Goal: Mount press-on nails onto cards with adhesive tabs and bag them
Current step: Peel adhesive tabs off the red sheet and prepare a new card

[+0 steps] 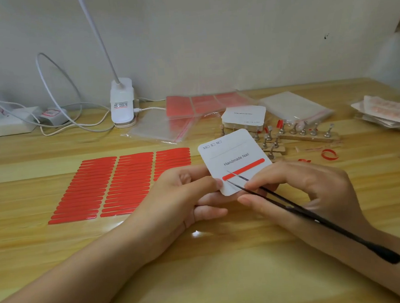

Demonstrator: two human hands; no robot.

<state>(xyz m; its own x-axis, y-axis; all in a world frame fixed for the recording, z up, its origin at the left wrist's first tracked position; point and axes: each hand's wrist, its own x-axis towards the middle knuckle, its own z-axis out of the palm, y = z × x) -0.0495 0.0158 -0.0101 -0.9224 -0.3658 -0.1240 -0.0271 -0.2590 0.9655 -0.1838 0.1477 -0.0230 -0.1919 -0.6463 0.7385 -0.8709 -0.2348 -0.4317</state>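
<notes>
Above the middle of the counter (58, 246), the left hand (185, 195) pinches a white card (232, 153) bearing a red strip (245, 168). The right hand (300, 189) grips black tweezers (294, 209), tips at the strip. A sheet of red strips (115, 186) lies left.

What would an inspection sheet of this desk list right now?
Surface: wooden desk.
Job's things: card with red strip; sheet of red tabs; card stack; nail stands; bags.
Clutter: peeled red liners.
Grippers: left hand holds card; right hand pinches tweezers at strip.
Cables: white leads by power strip.
Surroundings: clip lamp, wall.
</notes>
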